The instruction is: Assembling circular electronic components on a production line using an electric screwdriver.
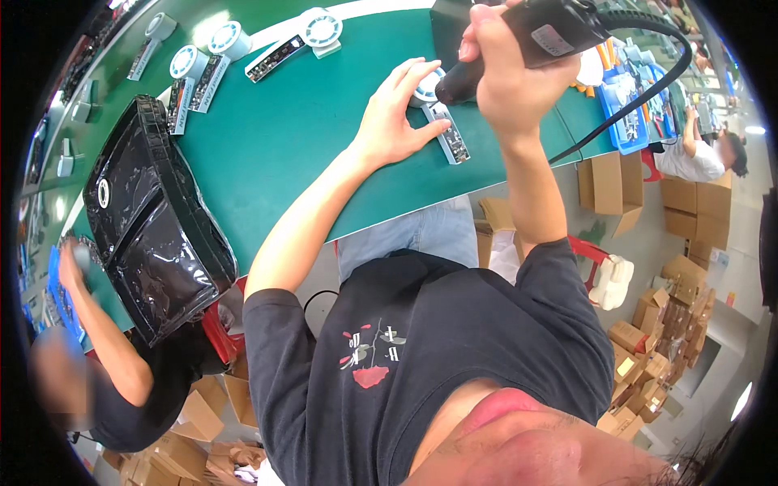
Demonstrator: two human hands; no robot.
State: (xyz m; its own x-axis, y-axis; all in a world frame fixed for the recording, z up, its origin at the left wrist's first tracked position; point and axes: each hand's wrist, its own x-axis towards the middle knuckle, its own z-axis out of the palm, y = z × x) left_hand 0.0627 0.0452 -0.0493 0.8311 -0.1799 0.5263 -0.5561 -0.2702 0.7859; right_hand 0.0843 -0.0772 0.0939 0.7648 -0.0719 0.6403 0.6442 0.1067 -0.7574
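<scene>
My left hand (395, 117) steadies a small handheld fan (455, 144) on the green table (300, 154). The thumb presses near the handle and the fingers lie along the round head. This handle is uncovered, showing a circuit board. My right hand (504, 77) is wrapped round a black corded power tool (559, 32), whose rounded nose points down at the fan, close to where head and handle join. The tool's nose and my left fingers hide part of the fan head. A thick black cable (648, 101) runs from the tool down past the table edge.
Several similar fans (284, 58) lie toward the back left. A shiny black bag-like case (154, 227) stands at the left. Blue trays of parts (626, 117) sit at the right. Co-workers sit left and far right; cardboard boxes (612, 190) stand on the floor.
</scene>
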